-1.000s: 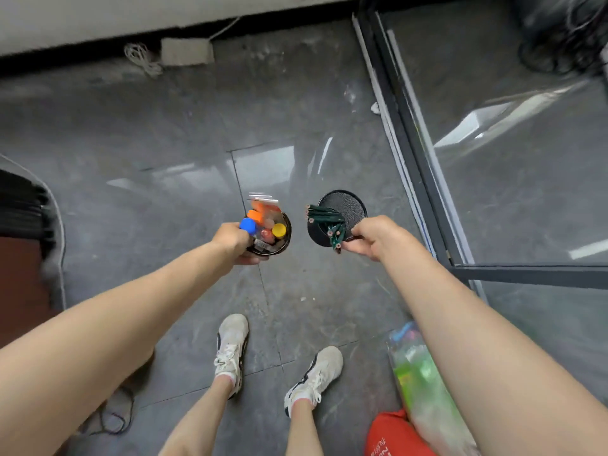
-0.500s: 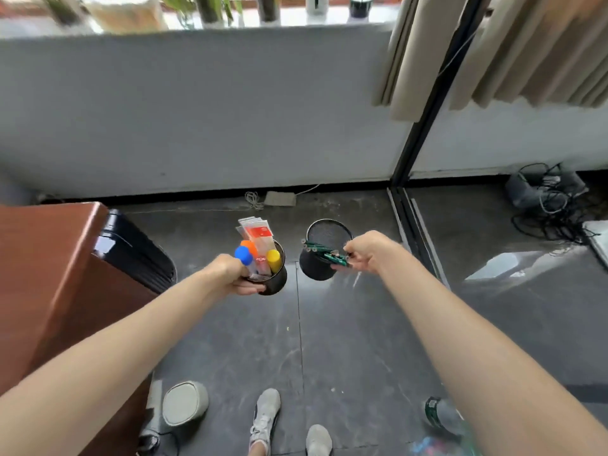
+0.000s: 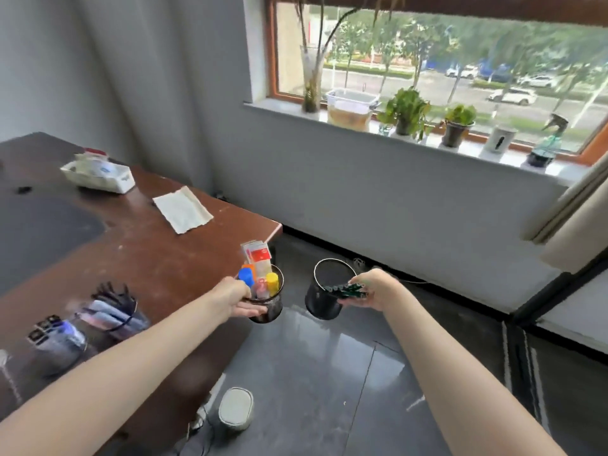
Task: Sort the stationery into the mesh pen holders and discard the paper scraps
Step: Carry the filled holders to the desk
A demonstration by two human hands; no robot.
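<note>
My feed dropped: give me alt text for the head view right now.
The left hand holds a mesh pen holder of coloured markers, the right hand a second holder with green items at its rim, both near a brown desk.

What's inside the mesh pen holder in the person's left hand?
A blue cap, a yellow cap and a red-and-white packet stick out; the mesh holder hides their lower ends.

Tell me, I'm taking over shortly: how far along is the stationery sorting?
Looks done: two filled holders stand on the desk. In hand: the left hand grips a marker-filled holder; the right hand grips a second holder with a green bundle at its rim. Left: setting both down and discarding the paper sheet on the desk.
</note>
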